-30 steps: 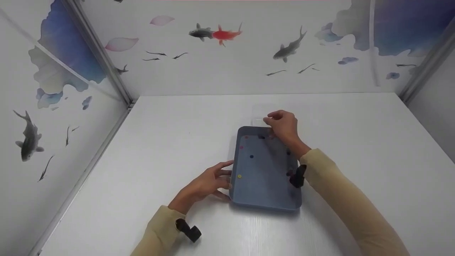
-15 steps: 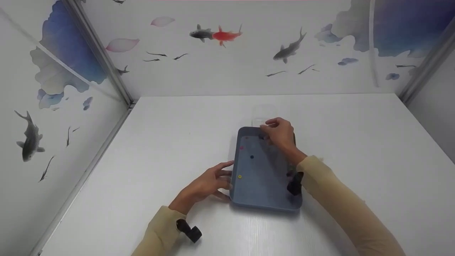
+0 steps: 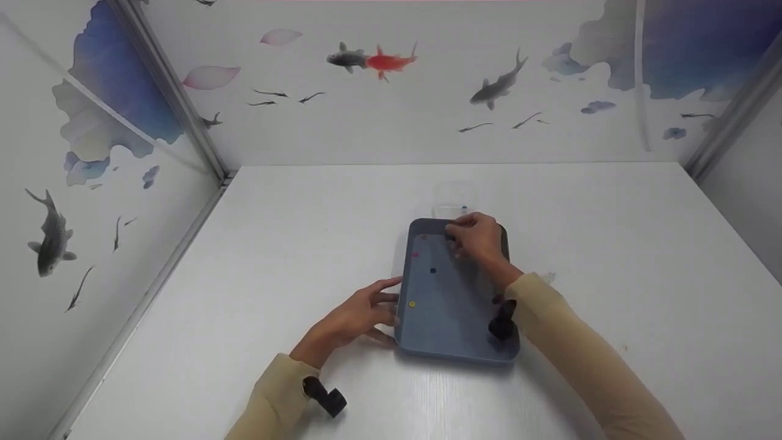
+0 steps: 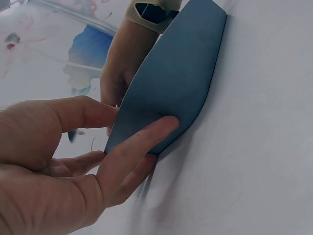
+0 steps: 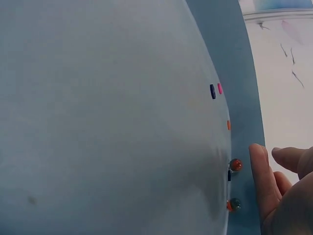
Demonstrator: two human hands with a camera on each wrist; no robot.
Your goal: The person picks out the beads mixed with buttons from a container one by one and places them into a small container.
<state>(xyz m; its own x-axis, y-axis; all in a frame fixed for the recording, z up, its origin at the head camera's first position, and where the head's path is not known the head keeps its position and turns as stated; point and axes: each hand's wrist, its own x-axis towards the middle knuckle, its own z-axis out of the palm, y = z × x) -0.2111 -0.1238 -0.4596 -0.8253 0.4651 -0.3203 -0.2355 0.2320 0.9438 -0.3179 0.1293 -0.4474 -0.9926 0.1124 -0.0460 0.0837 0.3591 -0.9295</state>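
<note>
A blue-grey tray (image 3: 455, 330) lies on the white table, holding small button-like discs: yellow (image 3: 412, 304), dark (image 3: 433, 270), pink (image 3: 415, 254) and orange (image 5: 229, 125). Two glassy marbles, one reddish (image 5: 235, 165) and one darker (image 5: 235, 204), sit by its wall in the right wrist view. My left hand (image 3: 354, 315) touches the tray's left side with fingers extended, also clear in the left wrist view. Over the tray's far end is my right hand (image 3: 478, 238). In the right wrist view its fingers (image 5: 262, 178) and thumb stand apart, nothing visible between them.
Just behind the tray stands a clear container (image 3: 445, 211) with a small dark blue piece (image 3: 464, 209) showing in it. White walls with painted fish enclose the table at the back and left.
From over the clear container, my right hand has come back toward me over the tray's far end. The blue piece in the container now shows. My left hand stays put.
</note>
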